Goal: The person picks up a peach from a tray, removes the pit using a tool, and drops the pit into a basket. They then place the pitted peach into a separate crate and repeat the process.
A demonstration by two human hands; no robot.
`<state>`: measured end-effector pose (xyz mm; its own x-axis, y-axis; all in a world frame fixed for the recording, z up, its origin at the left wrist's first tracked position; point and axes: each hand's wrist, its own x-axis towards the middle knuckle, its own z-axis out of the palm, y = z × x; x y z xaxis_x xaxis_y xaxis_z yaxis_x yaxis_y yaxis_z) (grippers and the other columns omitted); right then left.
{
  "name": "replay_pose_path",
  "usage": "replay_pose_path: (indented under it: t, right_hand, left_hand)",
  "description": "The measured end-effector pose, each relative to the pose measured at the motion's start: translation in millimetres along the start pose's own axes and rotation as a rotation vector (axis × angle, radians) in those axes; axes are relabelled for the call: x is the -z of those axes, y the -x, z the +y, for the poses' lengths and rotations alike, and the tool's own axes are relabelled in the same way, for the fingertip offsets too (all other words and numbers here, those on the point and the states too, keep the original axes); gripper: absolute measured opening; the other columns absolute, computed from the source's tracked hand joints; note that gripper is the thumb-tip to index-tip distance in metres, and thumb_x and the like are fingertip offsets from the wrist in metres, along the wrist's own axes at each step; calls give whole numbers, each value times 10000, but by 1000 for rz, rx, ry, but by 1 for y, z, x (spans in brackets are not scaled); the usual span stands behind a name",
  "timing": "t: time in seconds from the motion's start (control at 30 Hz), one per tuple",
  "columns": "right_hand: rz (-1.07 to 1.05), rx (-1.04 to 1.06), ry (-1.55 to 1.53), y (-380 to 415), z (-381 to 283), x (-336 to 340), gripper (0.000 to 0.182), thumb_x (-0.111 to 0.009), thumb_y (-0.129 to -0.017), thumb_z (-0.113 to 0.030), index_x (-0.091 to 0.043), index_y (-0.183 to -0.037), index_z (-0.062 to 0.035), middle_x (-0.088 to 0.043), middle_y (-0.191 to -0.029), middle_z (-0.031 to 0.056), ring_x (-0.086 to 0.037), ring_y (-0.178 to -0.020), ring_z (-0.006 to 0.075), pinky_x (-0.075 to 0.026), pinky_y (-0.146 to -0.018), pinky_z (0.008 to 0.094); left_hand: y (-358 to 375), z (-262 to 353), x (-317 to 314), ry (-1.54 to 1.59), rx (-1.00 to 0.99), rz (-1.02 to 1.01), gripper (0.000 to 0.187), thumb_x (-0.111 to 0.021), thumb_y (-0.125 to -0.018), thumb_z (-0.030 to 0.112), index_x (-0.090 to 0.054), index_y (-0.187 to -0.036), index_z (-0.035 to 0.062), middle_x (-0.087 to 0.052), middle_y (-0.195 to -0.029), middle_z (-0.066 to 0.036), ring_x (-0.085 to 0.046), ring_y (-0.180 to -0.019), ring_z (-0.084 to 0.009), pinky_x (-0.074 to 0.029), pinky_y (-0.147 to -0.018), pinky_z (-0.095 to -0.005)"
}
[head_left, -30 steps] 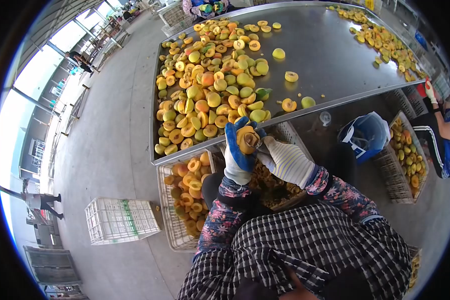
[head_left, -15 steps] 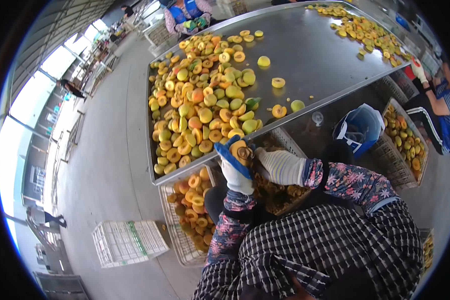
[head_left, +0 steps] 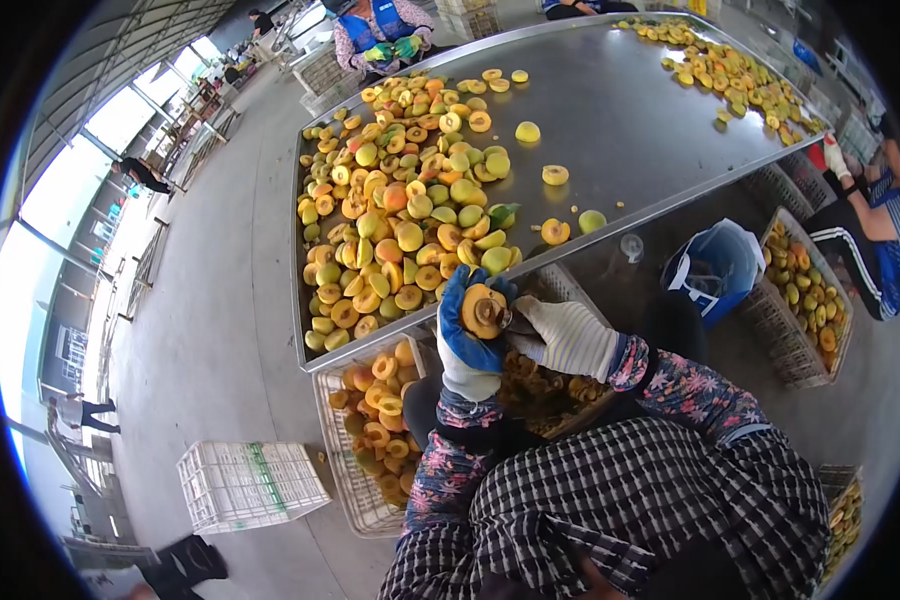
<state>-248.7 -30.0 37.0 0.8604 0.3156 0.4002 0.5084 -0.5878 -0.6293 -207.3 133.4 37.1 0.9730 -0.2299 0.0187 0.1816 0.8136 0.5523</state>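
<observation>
My left hand (head_left: 470, 335), in a blue and white glove, is closed around a halved peach (head_left: 485, 311) whose cut face with a brown centre points up. Beside it my right hand (head_left: 565, 335), in a striped white glove, has its fingers pinched at the fruit's right edge; a small metal piece shows at the fingertips, too small to name. Both hands are over a crate of brown scraps (head_left: 545, 392), just off the near edge of the metal table (head_left: 610, 130). Many whole and halved peaches (head_left: 395, 200) are heaped on the table's left part.
A crate of halved peaches (head_left: 330, 425) stands left of my legs, with an upturned white crate (head_left: 250, 485) beyond. To the right are a blue bucket (head_left: 715, 268) and a fruit crate (head_left: 835, 365). Co-workers sit at the far side (head_left: 380, 35) and right (head_left: 885, 215).
The held peach half now faces up more fully, with my left fingers wrapped behind it. My right hand stays at its edge. A dark-clothed figure has appeared at the lower left.
</observation>
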Motion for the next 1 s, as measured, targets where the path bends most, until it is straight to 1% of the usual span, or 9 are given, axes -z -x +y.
replay_pose_path:
  t: [0.17,0.3,0.4,0.57,0.6,0.73,0.77,0.83,1.0]
  right_hand:
    - [63,21,112,0,-17,25,261,-693,-889,-163,-541,-1069,-51,-687,-869,143,-696,-822,354,-558,-704,420]
    - [157,-30,-194,-16,-23,11,346,-691,-896,-145,-543,-1189,-32,-704,-910,144,-710,-835,324,-562,-736,383]
    - [84,-78,-227,-25,-15,10,361,-680,-907,-140,-557,-1221,-13,-711,-968,173,-708,-894,342,-556,-774,383]
    - [75,-111,-255,-32,-16,9,293,-684,-890,-122,-589,-1138,1,-708,-971,189,-694,-924,358,-544,-797,396]
    - [33,-92,-173,-32,-17,14,280,-683,-893,-133,-592,-1122,1,-706,-949,186,-691,-898,362,-539,-786,391]
    - [-84,-119,-288,-16,-32,20,258,-688,-899,-175,-597,-1066,-2,-697,-901,177,-698,-862,334,-532,-774,372]
    - [-86,-138,-307,-9,-32,20,307,-689,-909,-231,-576,-1065,7,-690,-887,179,-702,-869,315,-527,-785,362]
    - [-13,-114,-348,0,-29,15,349,-669,-934,-276,-542,-1083,13,-673,-821,202,-690,-806,357,-530,-718,409]
    - [77,-53,-38,3,-16,-3,368,-604,-977,-323,-508,-1090,14,-630,-718,229,-640,-684,433,-493,-598,507]
  left_hand:
    - [5,-12,22,-691,-497,-10,512,-586,-914,-84,-415,-1395,-40,-541,-1357,-184,-572,-1236,-278,-485,-1064,-394]
    - [6,-10,9,-848,-594,-159,535,-616,-899,-62,-439,-1403,-27,-564,-1353,-168,-573,-1235,-251,-468,-1065,-370]
    - [1,-11,6,-187,-151,-109,509,-616,-877,-90,-494,-1367,-23,-589,-1327,-125,-577,-1217,-220,-456,-1061,-353]
    - [2,-21,12,-716,-450,-107,312,-554,-966,53,-563,-1270,-18,-623,-1218,-79,-603,-1132,-212,-483,-1009,-334]
    - [-2,-18,8,-125,-140,-39,279,-540,-977,115,-584,-1226,-5,-634,-1167,-79,-614,-1094,-217,-503,-979,-332]
    - [-3,-10,6,176,-85,53,289,-588,-946,91,-570,-1222,8,-638,-1143,-131,-622,-1095,-291,-513,-1007,-489]
    - [3,-17,4,-432,-499,-87,337,-606,-938,65,-537,-1260,-5,-621,-1177,-159,-616,-1116,-340,-477,-1046,-569]
    - [-4,-8,12,-82,-292,-92,374,-600,-944,35,-501,-1302,-10,-593,-1225,-179,-607,-1138,-357,-456,-1070,-581]
    - [5,-13,-11,-194,-335,-84,333,-563,-998,153,-509,-1284,-8,-608,-1208,-163,-602,-1145,-359,-458,-1066,-574]
